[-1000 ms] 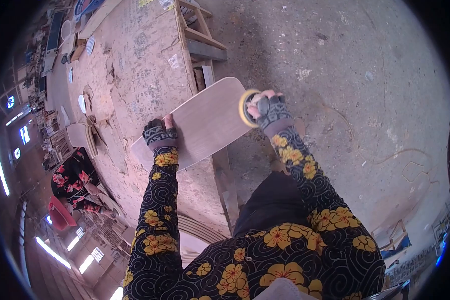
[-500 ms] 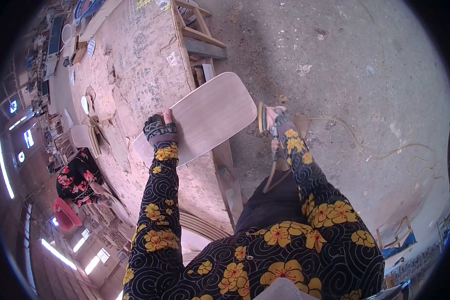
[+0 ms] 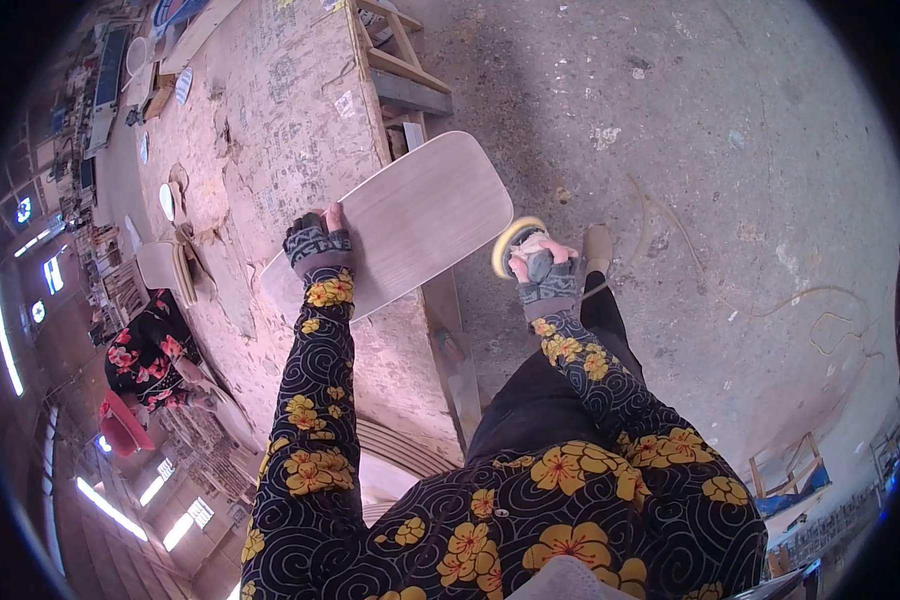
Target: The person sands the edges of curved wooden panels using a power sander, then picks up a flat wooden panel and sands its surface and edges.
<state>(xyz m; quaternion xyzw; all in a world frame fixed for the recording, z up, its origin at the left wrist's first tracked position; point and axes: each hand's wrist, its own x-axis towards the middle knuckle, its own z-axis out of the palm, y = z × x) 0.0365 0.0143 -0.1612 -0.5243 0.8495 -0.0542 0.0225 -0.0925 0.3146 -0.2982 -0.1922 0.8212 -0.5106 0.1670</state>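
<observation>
A pale wooden board [image 3: 425, 220] with rounded corners lies across the workbench edge, its right end jutting out over the floor. My left hand [image 3: 317, 238], in a patterned fingerless glove, grips its left part, fingers curled at the far long edge. In my right hand [image 3: 544, 262], also gloved, is a round sander [image 3: 511, 245] with a yellow-rimmed pad. The pad is tilted, right at the board's lower right corner. My fingers wrap over the top of the sander's body.
The worn workbench [image 3: 270, 130] extends left and away, with stacked curved boards [image 3: 165, 270] on it. Another person [image 3: 150, 350] in a red hat works at its far side. A thin hose [image 3: 710, 280] trails over the concrete floor. A wooden frame [image 3: 402, 60] stands beyond the bench edge.
My right hand has swung the sander down and slightly left, turning its pad from edge-on to tilted at the board's corner. The board and left hand have shifted slightly up in view.
</observation>
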